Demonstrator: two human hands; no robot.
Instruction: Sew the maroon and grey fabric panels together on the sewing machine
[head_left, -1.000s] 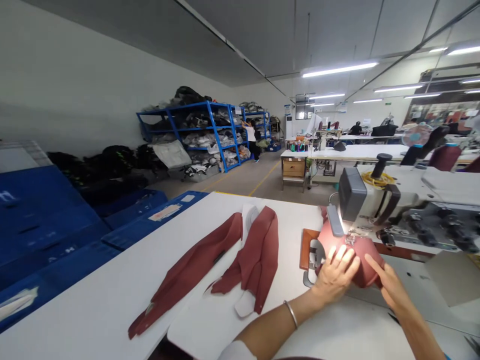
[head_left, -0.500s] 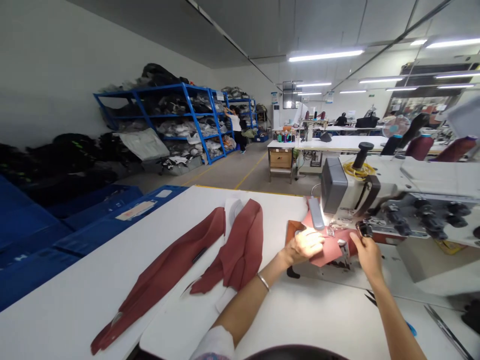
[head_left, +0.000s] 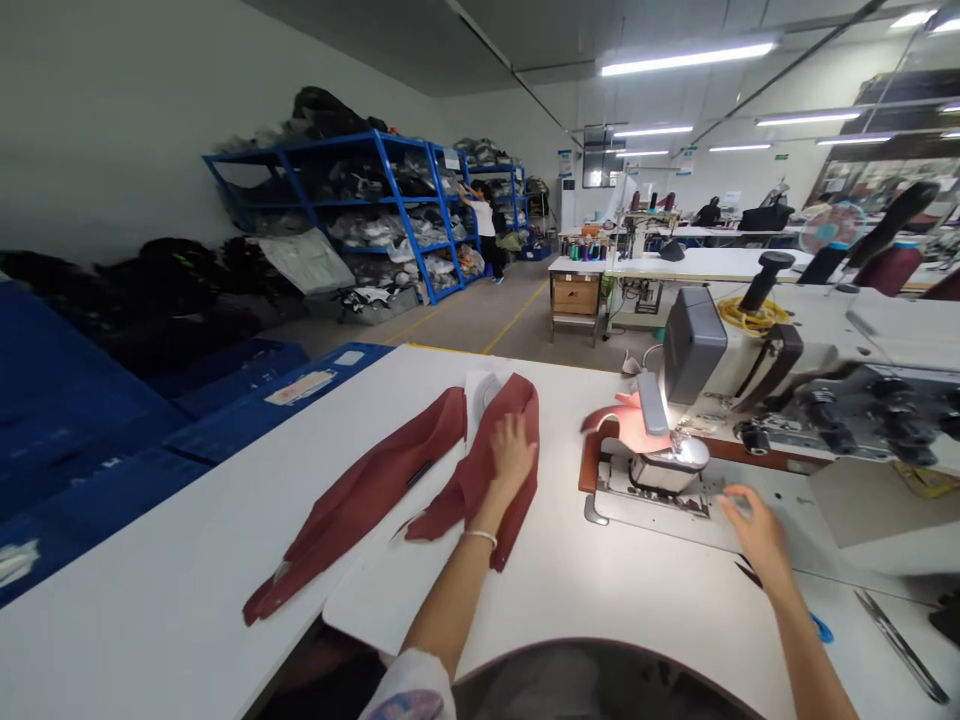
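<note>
My left hand point(head_left: 514, 450), slightly blurred, lies with fingers outstretched on a folded dark red fabric piece point(head_left: 457, 490) on the white table. To its left a longer dark red fabric piece point(head_left: 367, 490) stretches toward the front. At the right, my right hand point(head_left: 757, 530) is beside the bed of a sewing machine point(head_left: 652, 505), thumb and fingers loosely bent and apart, with nothing visible in them. A red fabric piece point(head_left: 626, 425) sits under the machine's lit head, behind the metal-topped sewing arm.
Tweezers point(head_left: 900, 645) and blue-handled scissors point(head_left: 821, 628) lie to the right, the scissors partly hidden by my forearm. Blue bins point(head_left: 247, 420) border the table's left side. Farther back, a person point(head_left: 484, 225) stands at blue shelves point(head_left: 405, 215).
My left hand has left the machine and moved left onto the folded fabric. My right hand has let go of the fabric at the machine, which now lies farther back.
</note>
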